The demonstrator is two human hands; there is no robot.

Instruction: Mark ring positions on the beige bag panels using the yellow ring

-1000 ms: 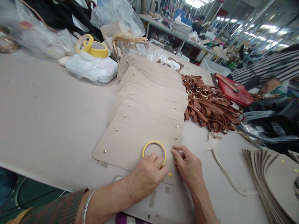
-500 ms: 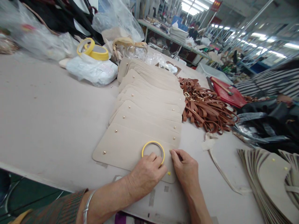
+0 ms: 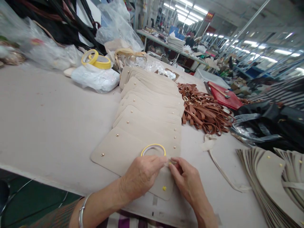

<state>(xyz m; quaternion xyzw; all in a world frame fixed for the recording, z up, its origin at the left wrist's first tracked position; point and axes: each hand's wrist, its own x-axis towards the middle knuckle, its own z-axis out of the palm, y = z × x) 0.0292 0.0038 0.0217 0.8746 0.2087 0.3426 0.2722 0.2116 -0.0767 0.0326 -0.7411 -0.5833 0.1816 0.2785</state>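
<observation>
My left hand (image 3: 143,172) is closed on a roll of yellow tape (image 3: 154,146), standing on edge over the front beige panel (image 3: 128,152). Close beside it, my right hand (image 3: 186,175) pinches at a small yellow bit of tape between the two hands' fingertips. The panel lies under both hands, with gold studs at its left end and a yellow tape patch (image 3: 164,188) on its near right corner. Behind it, similar studded panels (image 3: 149,107) overlap in a long row.
Brown straps with gold clasps (image 3: 201,110) lie right of the row. Fanned beige pieces (image 3: 258,177) stand at the right edge. Two yellow tape rolls (image 3: 102,62) rest on a white plastic-wrapped bundle (image 3: 95,77). A red pouch (image 3: 224,95) and black bags (image 3: 273,123) sit farther right.
My right hand has moved down and left, meeting my left hand's fingertips. The tape roll has sunk lower behind the left hand. The front panel's near right corner appears closer to me.
</observation>
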